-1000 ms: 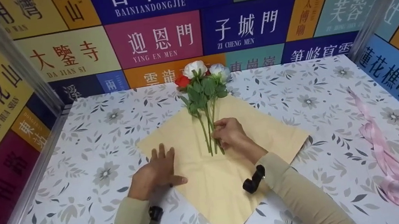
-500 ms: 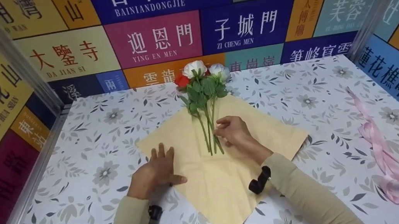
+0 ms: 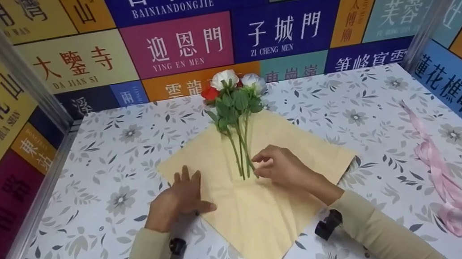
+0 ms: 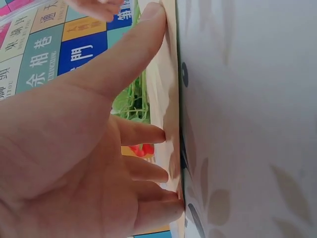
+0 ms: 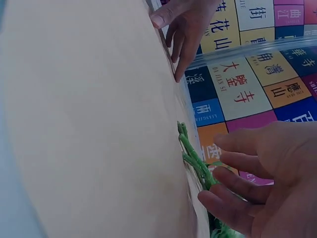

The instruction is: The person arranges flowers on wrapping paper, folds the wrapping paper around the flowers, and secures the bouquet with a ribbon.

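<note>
A sheet of tan wrapping paper (image 3: 263, 229) lies turned cornerwise on the table. On its upper part rests a small bunch of roses: a white rose (image 3: 225, 79), a red rose (image 3: 209, 93) and a pale bluish-white rose (image 3: 254, 83). Their green stems (image 3: 240, 153) point toward me. My left hand (image 3: 176, 200) rests on the paper's left edge, fingers spread, as the left wrist view also shows. Just right of the stem ends is my right hand (image 3: 286, 169), fingers loosely bent. In the right wrist view, its fingers (image 5: 237, 186) stand by the stems (image 5: 193, 153) and hold nothing.
A pink ribbon (image 3: 441, 176) lies loosely heaped at the right of the table. The tabletop (image 3: 106, 237) has a white cover with leaves and flowers. Behind it rises a wall of coloured sign panels (image 3: 183, 46).
My right hand has let go of the stems and drawn back toward me, slightly right. The roses lie nearly where they were. My left hand has stayed on the paper.
</note>
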Demonstrator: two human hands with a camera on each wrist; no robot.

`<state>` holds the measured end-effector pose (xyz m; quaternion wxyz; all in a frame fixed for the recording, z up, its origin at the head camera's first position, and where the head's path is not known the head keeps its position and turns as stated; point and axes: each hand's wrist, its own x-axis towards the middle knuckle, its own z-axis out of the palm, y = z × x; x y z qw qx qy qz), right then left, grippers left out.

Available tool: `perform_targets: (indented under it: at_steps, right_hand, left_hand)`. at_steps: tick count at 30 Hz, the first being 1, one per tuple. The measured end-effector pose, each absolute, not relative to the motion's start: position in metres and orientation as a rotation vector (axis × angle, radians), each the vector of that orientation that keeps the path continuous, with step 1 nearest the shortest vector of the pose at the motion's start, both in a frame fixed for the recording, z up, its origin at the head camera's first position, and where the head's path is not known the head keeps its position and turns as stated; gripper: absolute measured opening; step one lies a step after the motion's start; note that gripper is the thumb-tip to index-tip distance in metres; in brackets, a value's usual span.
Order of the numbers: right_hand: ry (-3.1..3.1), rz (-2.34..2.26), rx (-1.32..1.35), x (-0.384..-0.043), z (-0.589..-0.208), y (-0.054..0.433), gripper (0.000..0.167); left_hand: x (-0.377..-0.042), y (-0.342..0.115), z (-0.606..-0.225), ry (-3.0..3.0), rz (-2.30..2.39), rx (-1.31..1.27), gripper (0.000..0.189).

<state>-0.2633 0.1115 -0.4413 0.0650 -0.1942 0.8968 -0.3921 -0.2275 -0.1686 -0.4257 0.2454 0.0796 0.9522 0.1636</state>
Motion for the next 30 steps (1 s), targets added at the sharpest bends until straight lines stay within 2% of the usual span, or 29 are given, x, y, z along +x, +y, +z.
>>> perform_targets:
  at_steps: [4,7,14,20,25,30]
  right_hand:
    - [2.754,-1.078,-0.924,-0.25,-0.441,0.124,0.035]
    - [2.745,-0.953,-1.057,-0.238,-0.439,0.135,0.042]
    - [2.65,-0.668,-1.111,-0.214,-0.433,0.155,0.066]
    - [2.54,-0.502,-1.107,-0.204,-0.436,0.16,0.088]
    - [2.476,-0.419,-1.067,-0.202,-0.439,0.16,0.09]
    - [2.484,-0.46,-1.037,-0.202,-0.441,0.16,0.084]
  left_hand:
    - [-0.225,-0.17,-0.42,2.623,0.433,0.261,0.098]
    - [-0.219,-0.171,-0.416,2.636,0.419,0.353,0.094]
    - [-0.199,-0.163,-0.415,2.584,0.48,0.547,0.086]
    - [-0.189,-0.157,-0.421,2.55,0.437,0.594,0.079]
    - [-0.185,-0.158,-0.427,2.541,0.46,0.572,0.076]
    - [-0.187,-0.156,-0.429,2.545,0.456,0.571,0.083]
